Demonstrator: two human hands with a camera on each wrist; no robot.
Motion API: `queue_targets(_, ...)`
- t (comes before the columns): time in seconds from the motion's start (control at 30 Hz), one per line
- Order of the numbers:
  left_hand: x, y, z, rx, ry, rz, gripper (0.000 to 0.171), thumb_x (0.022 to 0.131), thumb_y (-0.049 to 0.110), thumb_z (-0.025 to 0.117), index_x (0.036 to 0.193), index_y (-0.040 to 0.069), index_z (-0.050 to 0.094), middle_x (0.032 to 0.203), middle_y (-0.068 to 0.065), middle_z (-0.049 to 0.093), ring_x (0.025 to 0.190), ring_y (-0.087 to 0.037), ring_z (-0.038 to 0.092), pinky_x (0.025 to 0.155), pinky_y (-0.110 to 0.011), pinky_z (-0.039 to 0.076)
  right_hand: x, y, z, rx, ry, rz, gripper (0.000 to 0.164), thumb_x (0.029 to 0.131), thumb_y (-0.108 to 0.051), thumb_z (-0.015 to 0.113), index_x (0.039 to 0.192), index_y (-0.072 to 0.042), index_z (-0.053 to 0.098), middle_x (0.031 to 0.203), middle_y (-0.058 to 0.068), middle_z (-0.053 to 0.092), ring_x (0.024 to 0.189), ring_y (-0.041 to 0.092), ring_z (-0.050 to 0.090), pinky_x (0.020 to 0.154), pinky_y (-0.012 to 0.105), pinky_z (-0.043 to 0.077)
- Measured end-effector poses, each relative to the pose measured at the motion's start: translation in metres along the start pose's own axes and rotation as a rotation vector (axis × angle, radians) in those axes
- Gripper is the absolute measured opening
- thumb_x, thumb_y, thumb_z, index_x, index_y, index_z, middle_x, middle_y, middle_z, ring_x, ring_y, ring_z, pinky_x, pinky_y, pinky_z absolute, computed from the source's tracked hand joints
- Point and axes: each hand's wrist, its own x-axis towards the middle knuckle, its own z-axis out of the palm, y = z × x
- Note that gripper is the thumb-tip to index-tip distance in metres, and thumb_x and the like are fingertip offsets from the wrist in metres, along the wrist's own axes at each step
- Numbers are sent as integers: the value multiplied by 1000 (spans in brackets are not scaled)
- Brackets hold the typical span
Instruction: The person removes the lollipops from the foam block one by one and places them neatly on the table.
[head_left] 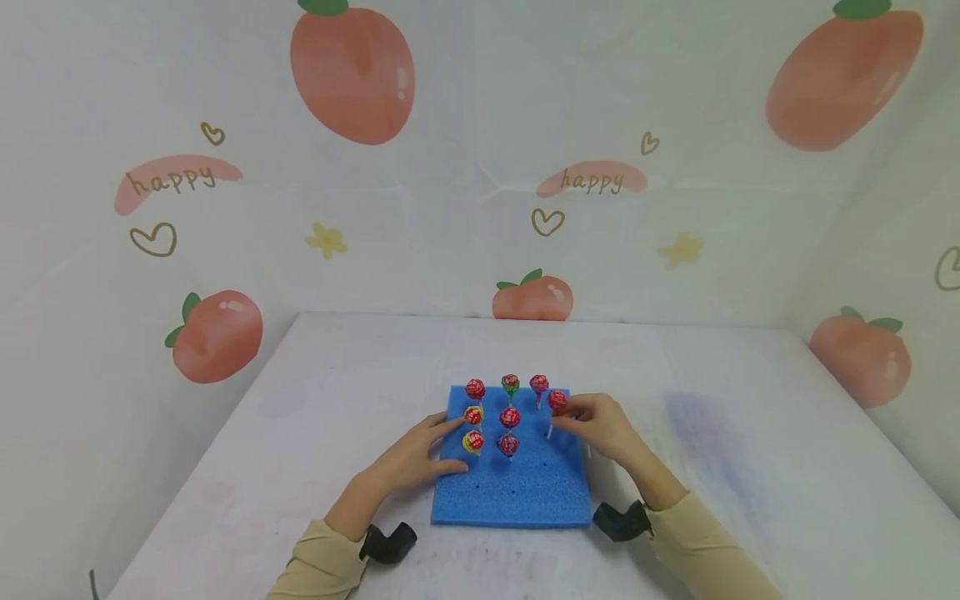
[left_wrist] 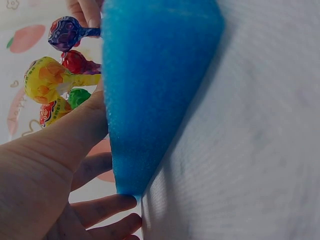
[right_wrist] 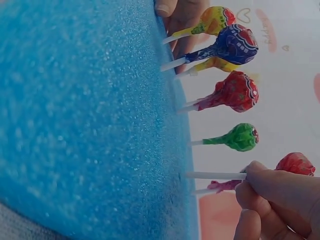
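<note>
A blue foam board [head_left: 517, 504] lies on the table with several wrapped lollipops standing upright in it. My right hand [head_left: 602, 425] pinches the white stick of a red lollipop [head_left: 557, 400] just below its wrapper. In the right wrist view the stick's lower end meets the board's surface. Behind it stands a red-purple lollipop [head_left: 538, 383]. The middle column has a green lollipop [head_left: 510, 383], a red one and a dark blue lollipop [head_left: 508, 445]. My left hand [head_left: 408, 454] rests on the board's left edge, fingers extended, thumb over the top, beside the yellow lollipop [head_left: 472, 442].
Small holes [head_left: 513, 492] dot the front part of the board. The white table [head_left: 337, 375] surrounds it, with a printed backdrop [head_left: 450, 217] rising behind. A black strap piece [head_left: 388, 543] is at my left wrist and a black mount [head_left: 622, 522] at my right.
</note>
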Motion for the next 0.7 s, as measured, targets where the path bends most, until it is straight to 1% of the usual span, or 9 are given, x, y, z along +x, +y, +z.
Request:
queue_targets(0.2,0,1,0,-1,-1,-13,69,81,40,69,140,14,43,147,-20,35,136,-41,33,105,-59,35,-1,2,-3,11,-2,-14,16,83,-17,69,91,-3,71,88,11,71,73,14,58,61,24,51)
queue_targets(0.37,0,1,1,2,-1,-18,69,81,40,69,140,15,43,147,-20,35,136,-40,33,105,-59,35,-3,6,-7,-7,15,-51,17,83,-18,70,90,-3,71,86,11,71,76,14,58,62,22,50)
queue_targets(0.47,0,0,1,2,1,-16,69,81,40,69,140,15,44,147,-20,35,136,-40,33,105,-59,35,-3,7,-9,-18,27,-58,16,83,-17,70,89,-3,71,86,11,71,78,15,57,63,22,49)
queue_targets(0.7,0,0,0,1,3,-11,68,82,39,69,140,14,44,147,-20,35,136,-41,33,105,-59,35,-4,10,-11,-28,23,20,18,84,-18,69,92,-3,71,89,11,71,80,17,59,64,24,50)
